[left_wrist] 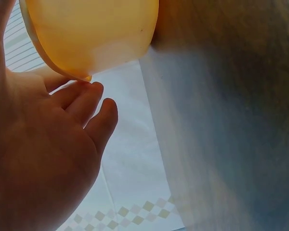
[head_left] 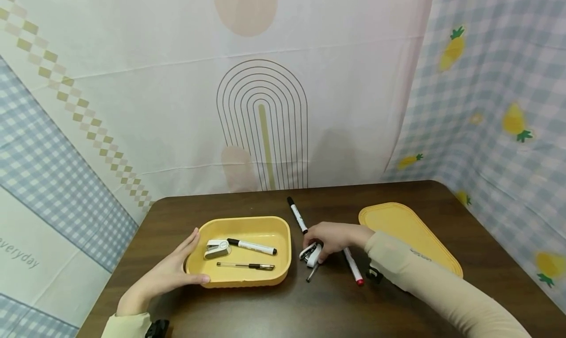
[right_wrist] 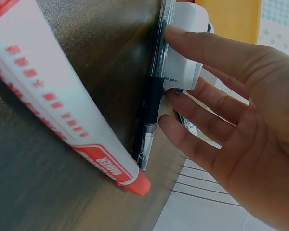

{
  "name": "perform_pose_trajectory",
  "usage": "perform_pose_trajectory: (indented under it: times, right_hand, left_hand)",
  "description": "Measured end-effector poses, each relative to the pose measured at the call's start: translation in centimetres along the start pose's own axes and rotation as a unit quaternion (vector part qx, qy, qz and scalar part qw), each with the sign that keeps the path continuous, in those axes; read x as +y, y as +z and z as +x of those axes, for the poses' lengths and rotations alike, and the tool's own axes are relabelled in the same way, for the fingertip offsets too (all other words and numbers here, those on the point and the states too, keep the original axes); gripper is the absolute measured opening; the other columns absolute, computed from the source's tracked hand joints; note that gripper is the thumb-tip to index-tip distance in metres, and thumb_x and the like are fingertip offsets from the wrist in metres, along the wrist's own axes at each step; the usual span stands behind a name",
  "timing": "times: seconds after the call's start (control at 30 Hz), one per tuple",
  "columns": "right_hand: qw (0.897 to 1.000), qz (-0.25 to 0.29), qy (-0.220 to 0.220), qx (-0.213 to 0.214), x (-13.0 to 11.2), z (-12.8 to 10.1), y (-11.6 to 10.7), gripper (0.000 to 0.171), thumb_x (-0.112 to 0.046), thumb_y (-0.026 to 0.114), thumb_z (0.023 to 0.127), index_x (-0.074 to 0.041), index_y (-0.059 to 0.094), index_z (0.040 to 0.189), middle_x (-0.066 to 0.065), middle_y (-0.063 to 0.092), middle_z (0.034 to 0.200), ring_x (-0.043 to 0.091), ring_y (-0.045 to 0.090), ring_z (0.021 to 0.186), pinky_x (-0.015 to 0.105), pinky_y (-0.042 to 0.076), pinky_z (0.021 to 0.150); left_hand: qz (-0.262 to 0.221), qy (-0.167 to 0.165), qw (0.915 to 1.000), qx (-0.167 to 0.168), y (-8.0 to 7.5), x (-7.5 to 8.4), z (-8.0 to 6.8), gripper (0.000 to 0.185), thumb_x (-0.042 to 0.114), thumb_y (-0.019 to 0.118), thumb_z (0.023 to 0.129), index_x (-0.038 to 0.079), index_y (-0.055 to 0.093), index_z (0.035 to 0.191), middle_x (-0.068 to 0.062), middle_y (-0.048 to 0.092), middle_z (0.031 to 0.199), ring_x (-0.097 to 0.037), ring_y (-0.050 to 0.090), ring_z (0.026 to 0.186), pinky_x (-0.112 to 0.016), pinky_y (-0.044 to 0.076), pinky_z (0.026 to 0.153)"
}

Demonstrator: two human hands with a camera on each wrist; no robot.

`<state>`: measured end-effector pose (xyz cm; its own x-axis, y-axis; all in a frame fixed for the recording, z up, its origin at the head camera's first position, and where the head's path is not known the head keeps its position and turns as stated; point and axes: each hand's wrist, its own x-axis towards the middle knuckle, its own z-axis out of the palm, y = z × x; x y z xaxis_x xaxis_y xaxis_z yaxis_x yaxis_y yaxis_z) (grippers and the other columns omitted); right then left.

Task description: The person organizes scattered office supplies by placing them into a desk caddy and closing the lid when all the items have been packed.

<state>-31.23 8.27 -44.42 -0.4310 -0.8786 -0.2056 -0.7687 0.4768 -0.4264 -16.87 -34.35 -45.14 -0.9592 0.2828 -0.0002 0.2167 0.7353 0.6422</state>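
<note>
So far a stapler (head_left: 217, 248) and two pens lie in the yellow tray (head_left: 283, 230) at lower middle, steadied by the flat left hand (head_left: 170, 274), while the right hand (head_left: 333, 237) curls round a second stapler (head_left: 311, 254) beside it, three pens still out.

The light in the room is soft and even, with no hard glare. On the dark table (head_left: 265, 303) only weak shadows lie under the hands. The head view bends at its edges, so the table corners look curved. Both wrist views are blurred close up; the red marker (right_wrist: 62, 110) is out of focus, and the backdrop behind looks washed out.
</note>
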Motion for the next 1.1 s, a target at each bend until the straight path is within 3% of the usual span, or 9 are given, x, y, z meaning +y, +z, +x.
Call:
perform_pose_trajectory:
  times: [0.57,0.77,0.83,1.0,1.1]
  right_hand:
    - [0.999,0.008,-0.015,0.028,1.1,-0.7,-0.8,0.03,-0.01,0.085,0.079,-0.018,0.072,0.105,-0.011,0.064,0.103,0.007,0.059,0.094,0.027,0.049,0.085]
    - [0.998,0.019,-0.046,0.047,1.4,-0.7,-1.3,0.019,-0.002,0.077,0.086,-0.012,0.074,0.102,-0.006,0.067,0.1,0.01,0.063,0.092,0.027,0.052,0.082]
    - [0.998,0.02,-0.04,0.037,1.3,-0.6,-1.3,0.022,-0.003,0.077,0.086,-0.011,0.074,0.107,-0.004,0.068,0.104,0.011,0.064,0.096,0.027,0.052,0.084]
    - [0.999,0.027,-0.01,0.019,1.2,-0.6,-1.2,0.03,-0.007,0.078,0.086,-0.011,0.073,0.115,-0.002,0.068,0.114,0.011,0.063,0.103,0.03,0.051,0.09]
    - [0.999,0.032,0.006,0.008,1.2,-0.6,-1.1,0.033,-0.008,0.078,0.085,-0.013,0.072,0.117,-0.002,0.067,0.117,0.012,0.062,0.106,0.032,0.05,0.092]
  left_hand:
    - [-0.011,-0.003,0.9999,-0.001,0.1,0.0,0.0,0.113,0.042,0.086,0.079,0.003,0.018,0.161,-0.011,0.007,0.169,-0.041,0.014,0.149,-0.006,0.014,0.103]
    - [0.0,-0.012,0.9999,-0.004,-0.1,0.1,-0.1,0.113,0.043,0.085,0.079,0.006,0.017,0.161,-0.009,0.007,0.169,-0.04,0.015,0.149,-0.029,0.025,0.113]
    - [0.002,-0.013,0.9999,-0.004,-0.1,0.1,-0.2,0.113,0.044,0.085,0.079,0.006,0.017,0.162,-0.009,0.007,0.169,-0.039,0.015,0.149,-0.031,0.025,0.114]
    - [-0.004,-0.01,0.9999,-0.004,0.0,-0.1,-0.1,0.113,0.043,0.085,0.079,0.006,0.017,0.161,-0.009,0.007,0.169,-0.039,0.015,0.149,-0.017,0.022,0.11]
    - [0.0,-0.01,0.9999,-0.004,0.0,-0.1,-0.1,0.113,0.043,0.085,0.079,0.006,0.017,0.161,-0.009,0.007,0.169,-0.04,0.015,0.149,-0.027,0.025,0.113]
